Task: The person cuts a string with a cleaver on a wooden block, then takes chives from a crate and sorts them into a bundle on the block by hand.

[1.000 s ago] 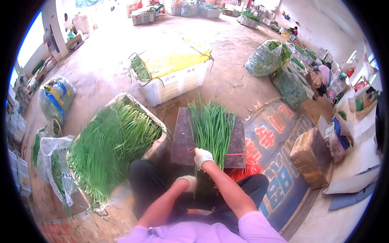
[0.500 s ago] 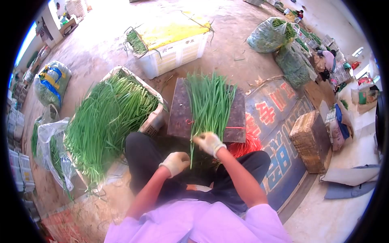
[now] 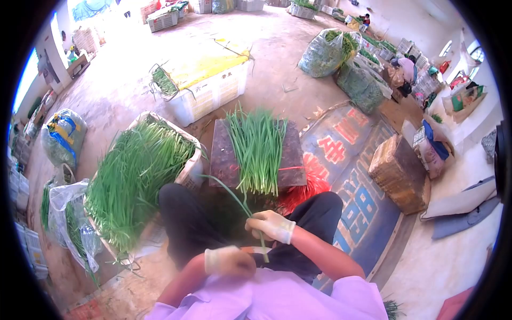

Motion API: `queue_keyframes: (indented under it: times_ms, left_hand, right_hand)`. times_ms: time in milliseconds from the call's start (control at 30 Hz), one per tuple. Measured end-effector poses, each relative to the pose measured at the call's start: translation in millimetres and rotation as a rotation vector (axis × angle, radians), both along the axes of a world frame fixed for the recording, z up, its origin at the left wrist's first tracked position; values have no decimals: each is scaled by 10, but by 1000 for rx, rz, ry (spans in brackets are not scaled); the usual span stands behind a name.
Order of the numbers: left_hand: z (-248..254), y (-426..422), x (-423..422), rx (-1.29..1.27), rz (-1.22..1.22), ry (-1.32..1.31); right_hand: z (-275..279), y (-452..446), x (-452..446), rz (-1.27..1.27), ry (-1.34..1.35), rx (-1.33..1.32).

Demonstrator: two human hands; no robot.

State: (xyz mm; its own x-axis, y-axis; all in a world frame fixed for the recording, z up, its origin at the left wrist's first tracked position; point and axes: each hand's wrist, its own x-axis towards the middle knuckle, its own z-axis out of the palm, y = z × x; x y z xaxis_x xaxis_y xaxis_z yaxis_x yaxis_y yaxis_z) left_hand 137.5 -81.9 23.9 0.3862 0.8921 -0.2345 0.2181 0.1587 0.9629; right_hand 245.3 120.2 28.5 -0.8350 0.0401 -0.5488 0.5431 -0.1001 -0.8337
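Long green stalks lie as a bundle [image 3: 258,152] on a dark board [image 3: 220,154] in front of me, cut ends toward me. A red tie [image 3: 290,168] runs from beneath the bundle. My right hand [image 3: 271,226], in a pale glove, pinches a loose green stalk [image 3: 230,193] over my lap, nearer to me than the board. My left hand [image 3: 230,262], also gloved, is close to my shirt at the lower left of the right one; motion blurs its fingers. Red strands [image 3: 306,186] hang at the board's right corner.
A white crate [image 3: 196,170] heaped with green stalks stands at left, a yellow-covered crate [image 3: 208,101] beyond the board. Plastic bags [image 3: 322,53] of greens are at upper right, a wooden box [image 3: 400,173] at right. Another person [image 3: 408,68] sits far off at right.
My right hand has drawn back from the bundle toward my lap with a loose stalk. My left hand has moved down toward my shirt. The view has shifted, and the bundle remains on the board.
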Motion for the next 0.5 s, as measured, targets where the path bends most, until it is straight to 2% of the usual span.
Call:
queue_keyframes:
  times_ms: [33,100,167,200,233,300,367,400,467,500]
  left_hand:
    - [54,-19,61,-13,-79,-55]
    - [171,29,174,19,-116,-57]
    - [100,133,170,73,-22,46]
    - [104,249,113,-185,24,84]
    - [-98,319,61,-77,83,260]
    - [-439,489,-100,-55,196,649]
    - [-519,673,-137,-89,261,1198]
    - [-611,742,-181,-98,341,1263]
    - [-576,877,-312,30,521,1134]
    - [-648,979,-397,80,608,1058]
  right_hand:
    - [186,33,56,31,158,108]
    - [678,149,84,-101,98,99]
    - [945,360,67,-189,164,266]
    - [948,525,16,-190,252,439]
    - [869,755,-42,-74,462,706]
    - [710,1093,-272,-171,353,748]
    - [468,1396,-548,-298,121,760]
    - [152,1597,-687,-301,118,755]
    - [-647,1974,-932,-281,78,1076]
    - [-910,2049,-998,-277,66,1065]
